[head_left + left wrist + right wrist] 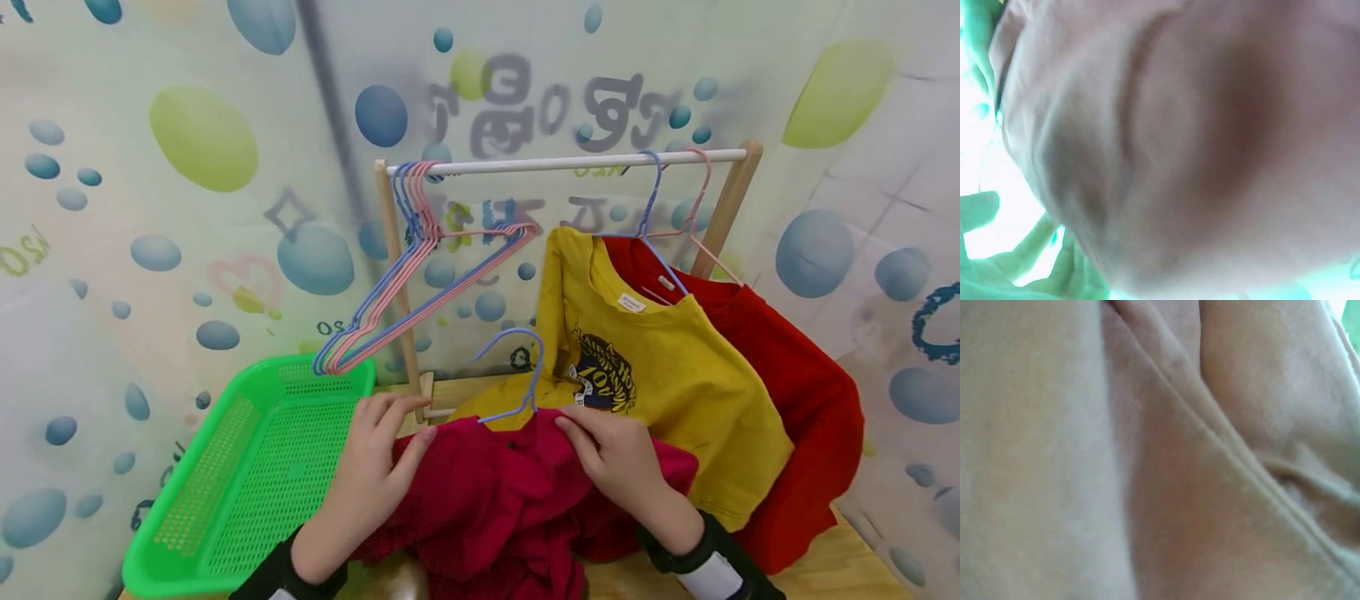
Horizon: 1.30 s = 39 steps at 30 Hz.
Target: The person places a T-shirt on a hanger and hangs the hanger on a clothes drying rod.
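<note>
In the head view a crimson garment [487,483] hangs in folds at the front, with a blue hanger [536,367] whose hook rises out of its neck opening. My right hand [618,454] pinches the fabric beside the neck, thumb and fingertips together. At the other shoulder is my left hand [382,467], its thumb and fingers apart and close to the cloth. Pale-looking cloth [1166,156] fills most of the left wrist view, with the spread fingers [1029,250] at its edge. The right wrist view holds only folds of cloth [1179,475], hiding that hand.
Behind stands a rack with a white rail [525,165]. Several blue and pink hangers [420,250] hang at its left end. A yellow sweatshirt [667,350] and a red top [810,392] hang at the right. A green basket [255,475] sits at left on the wooden table [847,567].
</note>
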{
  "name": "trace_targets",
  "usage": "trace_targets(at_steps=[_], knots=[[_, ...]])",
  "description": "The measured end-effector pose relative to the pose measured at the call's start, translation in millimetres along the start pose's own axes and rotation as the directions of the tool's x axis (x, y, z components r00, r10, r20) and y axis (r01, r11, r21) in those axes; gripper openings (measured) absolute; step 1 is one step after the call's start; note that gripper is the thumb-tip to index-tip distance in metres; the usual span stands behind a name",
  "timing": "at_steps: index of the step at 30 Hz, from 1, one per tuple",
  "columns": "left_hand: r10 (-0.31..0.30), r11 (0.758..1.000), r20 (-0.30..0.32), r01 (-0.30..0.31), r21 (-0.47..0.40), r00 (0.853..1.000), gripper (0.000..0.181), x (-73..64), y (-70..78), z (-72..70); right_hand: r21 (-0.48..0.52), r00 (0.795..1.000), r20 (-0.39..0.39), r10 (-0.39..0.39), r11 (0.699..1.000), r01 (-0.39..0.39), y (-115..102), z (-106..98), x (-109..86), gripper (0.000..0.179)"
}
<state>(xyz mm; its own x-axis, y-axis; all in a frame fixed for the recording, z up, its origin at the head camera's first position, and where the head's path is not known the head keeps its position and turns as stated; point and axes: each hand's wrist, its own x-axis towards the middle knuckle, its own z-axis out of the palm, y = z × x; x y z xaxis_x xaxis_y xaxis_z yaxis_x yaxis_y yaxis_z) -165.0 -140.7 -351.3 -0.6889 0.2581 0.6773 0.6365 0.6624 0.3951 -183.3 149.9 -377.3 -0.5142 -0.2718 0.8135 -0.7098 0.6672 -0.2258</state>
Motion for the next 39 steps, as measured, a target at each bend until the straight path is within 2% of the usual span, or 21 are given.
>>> trace_targets(at_steps=[2,3,5,7,10,11,13,14,16,20,22,24,26,28,29,30,31,32,36,38,39], knots=[[-0.050,0.999,-0.022,0.050,0.016,0.999,0.029,-6.2,-9.1,-8.6,-0.002,1.000,0.000,0.021,1.000,-0.021,1.0,-2.2,-1.0,0.012],[-0.087,0.996,-0.010,0.087,0.020,0.996,0.032,-9.7,-13.3,-13.1,-0.007,1.000,0.002,0.029,1.000,-0.029,1.3,-3.1,-1.5,0.012],[-0.175,0.984,0.057,0.174,0.028,0.983,0.041,-17.6,-20.5,-22.1,-0.016,0.999,0.002,0.037,0.999,-0.037,1.7,-4.9,-2.1,0.013],[-0.268,0.963,0.151,0.262,0.059,0.951,0.052,-25.7,-25.5,-30.5,-0.027,0.999,-0.001,0.040,0.999,-0.040,2.2,-6.6,-2.4,0.014],[-0.377,0.926,0.275,0.361,0.108,0.885,0.057,-35.1,-30.0,-39.1,-0.031,0.999,-0.009,0.042,0.999,-0.042,3.6,-9.9,-2.2,0.015],[-0.396,0.918,0.299,0.380,0.113,0.868,0.055,-37.2,-31.1,-40.4,-0.030,0.999,-0.009,0.044,0.999,-0.044,4.5,-10.9,-2.1,0.016],[-0.422,0.906,0.317,0.410,0.107,0.849,0.047,-40.4,-32.7,-42.1,-0.030,0.999,-0.002,0.047,0.998,-0.047,6.3,-12.8,-1.9,0.015],[-0.432,0.900,0.314,0.425,0.096,0.845,0.043,-41.7,-33.1,-42.8,-0.029,0.999,0.002,0.047,0.998,-0.047,7.1,-13.6,-1.8,0.015],[-0.437,0.897,0.282,0.437,0.066,0.854,0.037,-44.1,-33.5,-44.8,-0.020,0.999,0.015,0.052,0.998,-0.052,8.4,-15.0,-1.6,0.014],[-0.402,0.911,0.156,0.411,-0.032,0.902,0.022,-46.1,-34.1,-52.2,0.027,0.997,0.049,0.066,0.997,-0.068,9.7,-17.4,-1.0,0.014],[-0.389,0.911,0.102,0.399,-0.105,0.915,0.016,-44.8,-35.4,-56.1,0.063,0.995,0.063,0.075,0.995,-0.079,10.4,-18.8,-0.5,0.015],[-0.406,0.897,0.087,0.415,-0.153,0.910,0.016,-43.0,-37.6,-58.6,0.102,0.995,0.067,0.077,0.991,-0.083,10.6,-19.9,0.3,0.018],[-0.446,0.877,0.124,0.461,-0.139,0.886,0.017,-40.7,-40.0,-58.9,0.134,0.996,0.054,0.077,0.987,-0.084,11.0,-21.8,0.8,0.021],[-0.478,0.865,0.188,0.497,-0.069,0.858,0.017,-40.0,-41.2,-57.5,0.150,0.997,0.033,0.073,0.986,-0.077,10.6,-23.4,1.6,0.023],[-0.480,0.869,0.212,0.494,-0.017,0.851,0.018,-40.1,-41.4,-56.2,0.150,0.997,0.023,0.071,0.986,-0.073,10.4,-23.9,1.9,0.023],[-0.474,0.876,0.229,0.481,0.029,0.850,0.020,-40.2,-41.0,-54.6,0.150,0.997,0.018,0.073,0.986,-0.075,10.1,-24.0,1.9,0.022],[-0.461,0.886,0.236,0.460,0.060,0.856,0.023,-40.0,-39.8,-52.9,0.146,0.997,0.016,0.075,0.986,-0.077,9.8,-23.9,1.8,0.022],[-0.437,0.899,0.228,0.431,0.078,0.870,0.025,-39.4,-38.0,-51.0,0.139,0.997,0.018,0.080,0.987,-0.081,9.4,-23.5,1.6,0.022],[-0.260,0.964,0.103,0.254,0.075,0.960,0.026,-32.3,-25.4,-42.5,0.122,0.994,0.036,0.099,0.987,-0.103,6.0,-17.6,0.0,0.019],[-0.128,0.990,0.045,0.125,0.064,0.991,0.026,-26.3,-17.4,-37.7,0.117,0.995,0.039,0.094,0.988,-0.098,2.8,-12.6,-0.5,0.018],[-0.054,0.997,0.025,0.052,0.063,0.998,0.026,-23.4,-13.5,-34.7,0.118,0.995,0.041,0.090,0.988,-0.095,1.1,-10.0,-0.7,0.017]])
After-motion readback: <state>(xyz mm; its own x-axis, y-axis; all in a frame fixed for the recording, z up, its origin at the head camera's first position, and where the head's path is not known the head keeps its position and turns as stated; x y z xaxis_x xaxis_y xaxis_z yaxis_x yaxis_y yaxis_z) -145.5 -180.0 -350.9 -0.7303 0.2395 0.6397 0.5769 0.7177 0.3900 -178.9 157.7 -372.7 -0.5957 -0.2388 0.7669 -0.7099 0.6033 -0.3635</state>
